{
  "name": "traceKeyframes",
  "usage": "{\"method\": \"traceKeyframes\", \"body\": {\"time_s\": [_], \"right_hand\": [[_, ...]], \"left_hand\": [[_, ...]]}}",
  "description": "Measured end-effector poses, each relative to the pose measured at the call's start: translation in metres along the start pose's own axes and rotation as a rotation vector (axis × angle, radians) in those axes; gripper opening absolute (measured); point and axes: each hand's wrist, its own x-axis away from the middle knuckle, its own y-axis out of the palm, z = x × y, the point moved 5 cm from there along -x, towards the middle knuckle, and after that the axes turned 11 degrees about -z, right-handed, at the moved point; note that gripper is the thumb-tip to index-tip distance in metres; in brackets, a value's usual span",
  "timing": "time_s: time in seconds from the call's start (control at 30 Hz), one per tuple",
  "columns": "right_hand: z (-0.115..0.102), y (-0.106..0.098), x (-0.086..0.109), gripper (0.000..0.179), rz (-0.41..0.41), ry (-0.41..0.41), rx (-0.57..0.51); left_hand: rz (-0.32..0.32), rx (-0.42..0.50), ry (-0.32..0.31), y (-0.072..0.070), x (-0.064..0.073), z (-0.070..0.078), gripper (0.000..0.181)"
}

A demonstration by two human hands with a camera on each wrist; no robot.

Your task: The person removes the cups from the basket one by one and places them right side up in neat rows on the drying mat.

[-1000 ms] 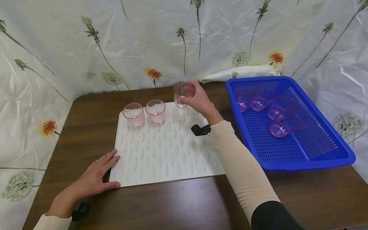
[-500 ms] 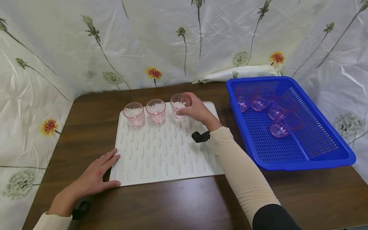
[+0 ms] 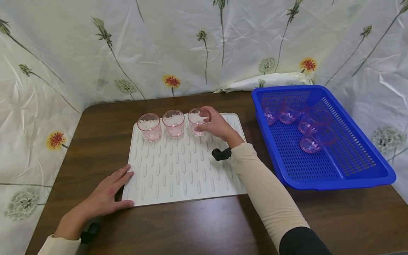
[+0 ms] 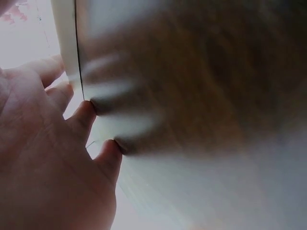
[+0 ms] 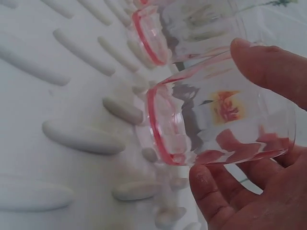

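My right hand [image 3: 217,124] grips a clear pink-tinted glass [image 3: 195,122], thumb on one side and fingers on the other. In the right wrist view that glass [image 5: 192,120] has its base at the ridged white mat [image 5: 29,120]. Left of it, two more pink glasses, one in the middle [image 3: 174,126] and one at the end [image 3: 151,130], stand upright along the far edge of the white mat [image 3: 178,170]. My left hand [image 3: 103,196] rests with spread fingers at the mat's near left corner, its fingertips touching the edge in the left wrist view.
A blue perforated basket [image 3: 350,186] stands on the right of the brown wooden table [image 3: 197,226]. Several pink glasses [image 3: 288,111] are inside it. A flower-print sheet [image 3: 159,46] hangs behind the table and along both sides.
The right hand has brought its glass down and toward me, onto the mat's far edge in line with the other two glasses. The left hand has stayed in place.
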Motion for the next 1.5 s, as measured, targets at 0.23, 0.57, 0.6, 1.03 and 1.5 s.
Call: {"method": "traceKeyframes", "body": {"time_s": [0.23, 0.57, 0.6, 1.03, 1.5], "right_hand": [[0.003, 0.001, -0.001, 0.079, 0.0, 0.001, 0.038], [0.005, 0.002, 0.001, 0.08, -0.018, 0.016, 0.085], [0.006, 0.002, 0.001, 0.08, -0.019, 0.017, 0.09], [0.011, 0.005, 0.001, 0.08, -0.017, -0.017, 0.049], [-0.025, -0.014, 0.018, 0.094, -0.026, -0.007, 0.011]], "left_hand": [[-0.003, 0.001, -0.005, 0.001, -0.001, 0.0, 0.092], [0.002, -0.001, -0.012, 0.001, -0.001, -0.002, 0.093], [0.001, 0.0, -0.015, 0.001, -0.001, -0.002, 0.094], [-0.002, 0.003, -0.005, 0.0, 0.0, -0.001, 0.092], [-0.012, 0.008, -0.007, 0.001, -0.001, -0.001, 0.092]]}}
